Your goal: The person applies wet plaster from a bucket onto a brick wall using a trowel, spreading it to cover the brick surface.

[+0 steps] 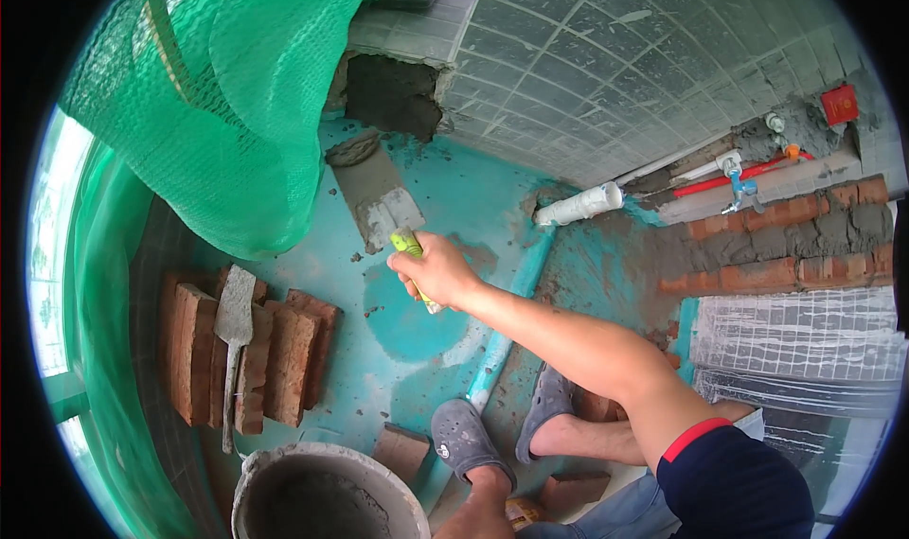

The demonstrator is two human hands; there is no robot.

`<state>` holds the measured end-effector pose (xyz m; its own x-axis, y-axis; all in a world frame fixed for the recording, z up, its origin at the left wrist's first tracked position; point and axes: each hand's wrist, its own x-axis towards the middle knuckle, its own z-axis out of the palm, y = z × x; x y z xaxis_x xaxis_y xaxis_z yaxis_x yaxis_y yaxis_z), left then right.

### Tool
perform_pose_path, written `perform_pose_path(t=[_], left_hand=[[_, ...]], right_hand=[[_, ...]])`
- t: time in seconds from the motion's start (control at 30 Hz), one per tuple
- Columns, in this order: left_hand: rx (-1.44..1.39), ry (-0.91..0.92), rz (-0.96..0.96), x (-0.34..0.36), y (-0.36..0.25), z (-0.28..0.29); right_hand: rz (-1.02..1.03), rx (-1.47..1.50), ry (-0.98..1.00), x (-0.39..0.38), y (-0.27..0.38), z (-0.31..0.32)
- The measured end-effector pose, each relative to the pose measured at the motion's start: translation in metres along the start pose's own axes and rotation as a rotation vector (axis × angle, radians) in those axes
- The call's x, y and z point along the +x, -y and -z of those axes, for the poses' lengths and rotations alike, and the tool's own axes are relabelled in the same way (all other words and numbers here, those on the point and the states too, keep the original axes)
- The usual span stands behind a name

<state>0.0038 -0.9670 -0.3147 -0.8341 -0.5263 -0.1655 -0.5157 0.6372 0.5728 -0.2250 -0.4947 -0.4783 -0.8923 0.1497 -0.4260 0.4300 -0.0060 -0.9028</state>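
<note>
My right hand (434,272) is closed around the yellow-green handle of a plastering trowel (390,213). The trowel's flat rectangular blade reaches away from me, with a lump of grey mortar (354,149) at its far end. Beyond the blade lies a rough, dark hole (393,94) at the foot of the wall. Under the hand is the turquoise-coated floor (417,326), stained with damp patches and mortar crumbs. My left hand does not show.
Several red bricks (292,364) stand at left with a mortar-caked pointed trowel (234,317) on them. A bucket (402,487) of mortar sits near my feet. Green netting (237,113) hangs at upper left. A white pipe (579,205), a blue tap (740,191) and low brickwork (757,276) are at right.
</note>
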Motion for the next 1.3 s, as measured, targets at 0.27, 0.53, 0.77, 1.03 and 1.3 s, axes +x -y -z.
perform_pose_path(t=[0.27, 0.53, 0.77, 1.03, 1.3], left_hand=[[0.012, -0.082, 0.055, -0.004, -0.019, -0.01], [0.039, -0.038, 0.073, 0.0, -0.003, 0.003], [0.023, -0.039, 0.018, -0.001, 0.005, -0.005], [0.065, -0.038, 0.099, 0.0, -0.008, -0.004], [0.015, -0.026, 0.067, -0.003, 0.005, 0.003]], right_hand=[[-0.024, -0.273, 0.193, -0.066, -0.019, 0.05], [-0.58, -0.261, 0.919, -0.081, -0.004, 0.11], [-0.617, 0.219, 0.434, 0.034, 0.027, 0.168], [-0.627, -0.271, 0.373, -0.034, -0.012, 0.141], [-0.474, -0.163, 0.258, -0.078, -0.036, 0.1]])
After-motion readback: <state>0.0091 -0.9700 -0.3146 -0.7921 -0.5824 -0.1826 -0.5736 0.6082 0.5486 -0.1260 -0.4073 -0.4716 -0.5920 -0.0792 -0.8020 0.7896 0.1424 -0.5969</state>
